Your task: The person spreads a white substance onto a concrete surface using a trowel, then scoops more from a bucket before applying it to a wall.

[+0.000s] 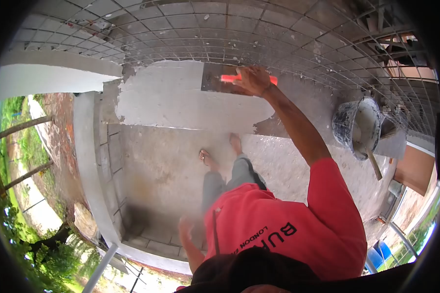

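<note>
My right hand (253, 81) is closed around the red handle of a plastering trowel (211, 78). The trowel's wide metal blade lies against a low wall face, at the upper right of a patch of smooth pale plaster (166, 97). That patch has ragged edges, with darker bare grey surface beyond its right end. Down by my left side hangs my left hand (185, 228), away from the wall. Its fingers are smeared, so whether they are apart or closed does not show.
A splattered bucket (357, 128) of pale mix, a stick-like handle (374, 163) leaning out, stands at right. Wire mesh (205, 34) runs above the plastered band. Below are the concrete floor (156, 161) and my sandalled feet. A grey block wall (95, 161) borders the left.
</note>
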A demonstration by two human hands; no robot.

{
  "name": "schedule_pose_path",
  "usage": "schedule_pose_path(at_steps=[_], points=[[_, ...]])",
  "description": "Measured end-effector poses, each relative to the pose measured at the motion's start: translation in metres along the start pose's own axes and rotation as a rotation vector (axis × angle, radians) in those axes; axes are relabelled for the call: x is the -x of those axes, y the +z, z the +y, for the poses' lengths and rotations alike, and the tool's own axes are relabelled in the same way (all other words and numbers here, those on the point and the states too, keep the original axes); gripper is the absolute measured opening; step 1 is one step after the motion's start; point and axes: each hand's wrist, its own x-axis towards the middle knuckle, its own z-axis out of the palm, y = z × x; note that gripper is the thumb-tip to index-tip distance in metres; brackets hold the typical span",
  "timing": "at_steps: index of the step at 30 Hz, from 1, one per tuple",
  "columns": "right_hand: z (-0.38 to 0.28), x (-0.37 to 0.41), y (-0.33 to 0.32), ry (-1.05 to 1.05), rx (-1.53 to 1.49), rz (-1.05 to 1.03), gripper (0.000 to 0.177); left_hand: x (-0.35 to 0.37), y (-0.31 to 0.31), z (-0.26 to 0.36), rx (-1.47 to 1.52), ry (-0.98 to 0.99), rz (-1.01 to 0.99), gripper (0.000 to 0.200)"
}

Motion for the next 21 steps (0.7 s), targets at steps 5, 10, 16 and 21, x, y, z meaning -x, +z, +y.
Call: schedule_pose_path(at_steps=[5,10,16,21], points=[[0.003,-0.012,0.030,-0.016,-0.060,0.161,0.040,0.039,-0.007,0.015,0.083,-0.002,0.054,0.049],[0.005,0.001,0.037,-0.109,-0.026,0.169,0.042,0.040,-0.005,0.019,0.115,0.004,0.051,0.049],[-0.037,0.068,0.032,-0.182,-0.117,-0.031,0.041,0.048,0.005,0.038,0.269,0.009,0.082,0.038],[-0.006,0.014,0.006,-0.087,-0.045,0.230,0.037,0.067,0.008,0.070,0.316,-0.053,0.070,0.034]])
